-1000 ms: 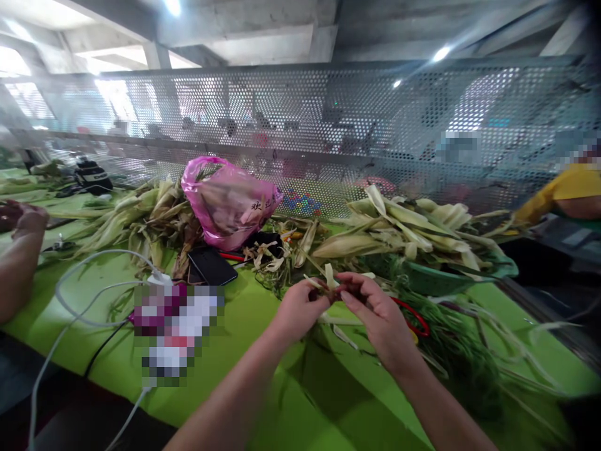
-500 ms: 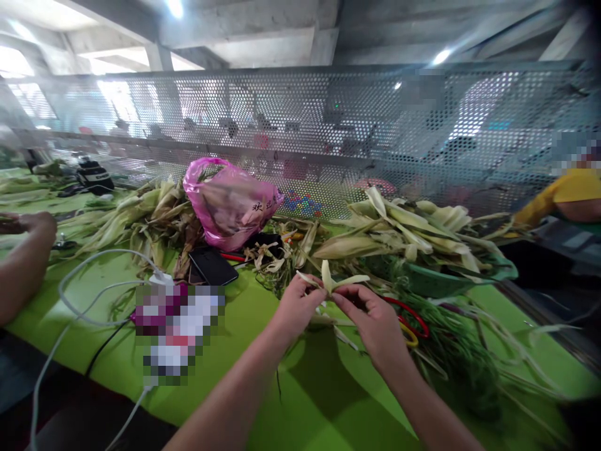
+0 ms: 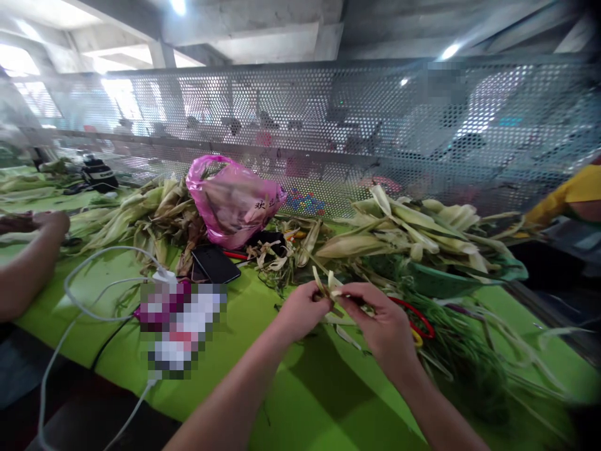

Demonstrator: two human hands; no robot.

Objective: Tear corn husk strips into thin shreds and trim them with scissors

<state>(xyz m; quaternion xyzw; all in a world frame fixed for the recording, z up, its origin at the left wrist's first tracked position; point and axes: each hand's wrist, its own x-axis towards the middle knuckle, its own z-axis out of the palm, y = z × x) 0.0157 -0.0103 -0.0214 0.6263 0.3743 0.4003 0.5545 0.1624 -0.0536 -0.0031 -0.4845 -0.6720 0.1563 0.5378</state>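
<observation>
My left hand (image 3: 307, 308) is closed, pinching pale strips of corn husk (image 3: 331, 279) over the green table. Across from it, my right hand (image 3: 373, 311) grips the same husk piece between thumb and fingers, the two hands nearly touching. Two husk tips stand up above the fingers; the joined base is mostly hidden by the fingertips. Below the hands lie loose husk strips (image 3: 347, 336). Just right of my right hand are red-handled scissors (image 3: 416, 316), with a yellow handle loop (image 3: 417, 338) beside them.
A green basket (image 3: 446, 280) heaped with corn husks (image 3: 417, 232) stands behind right, near green stringy fibres (image 3: 464, 351). A pink plastic bag (image 3: 230, 203), black phone (image 3: 216, 263) and white cable (image 3: 70, 282) lie leftward. Another person's arm (image 3: 35, 260) rests far left; a perforated screen (image 3: 282, 113) stands behind.
The husk strips, spread out in three directions before, now stand gathered and folded between my fingers. My right hand's fingers have moved up onto the husk. The view has shifted slightly.
</observation>
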